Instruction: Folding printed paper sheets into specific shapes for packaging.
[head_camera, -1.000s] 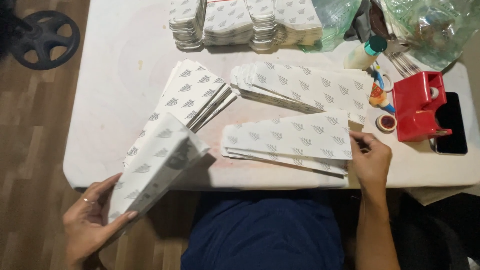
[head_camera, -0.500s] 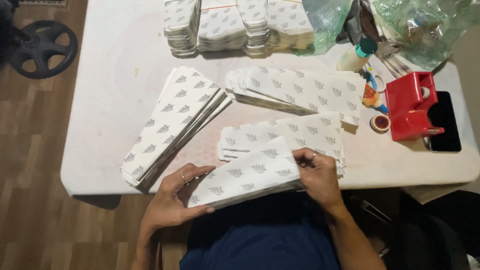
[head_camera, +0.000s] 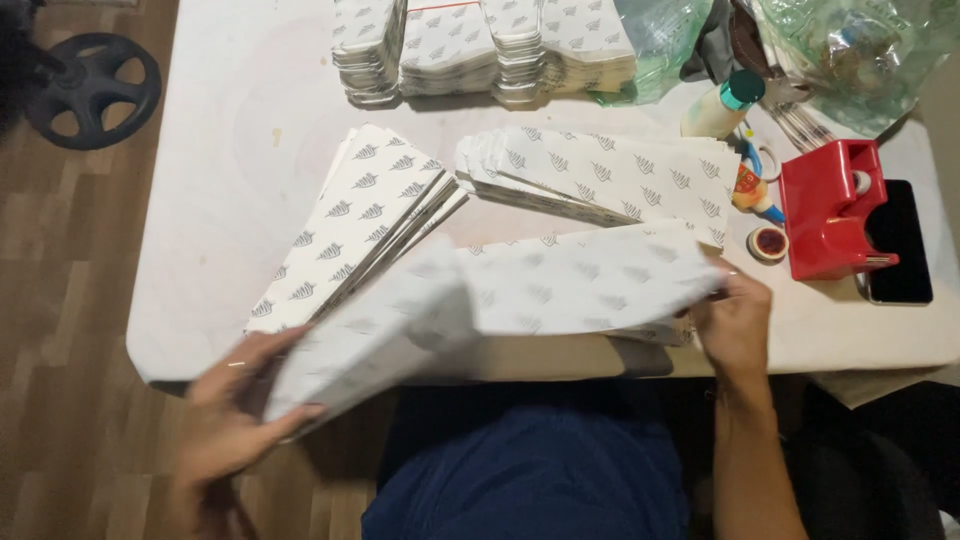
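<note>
1. Hard to see: your left hand (head_camera: 235, 415) & the left end of the long white leaf-print sheet (head_camera: 500, 300) are motion-blurred. The sheet hides the front stack under it; only that stack's edge shows by your right wrist.
2. Cut off: top stacks of folded sheets (head_camera: 480, 45) run past the upper edge. Your lap in blue cloth (head_camera: 540, 470) sits below the white table (head_camera: 230, 130).
3. Grip, left: fingers curled round the sheet's lower-left end, thumb on top; closed on it, though blur hides detail.
4. Grip, right: your right hand (head_camera: 735, 325) pinches the sheet's right end at the table's front edge.
5. Pose: the sheet spans between both hands, left end hanging off the table front, right end higher. Left arm low & wide, right forearm rising from bottom.
6. Nearby: diagonal stack (head_camera: 350, 230), fanned stack (head_camera: 610, 175), red tape dispenser (head_camera: 830, 205), black phone (head_camera: 900, 245).
</note>
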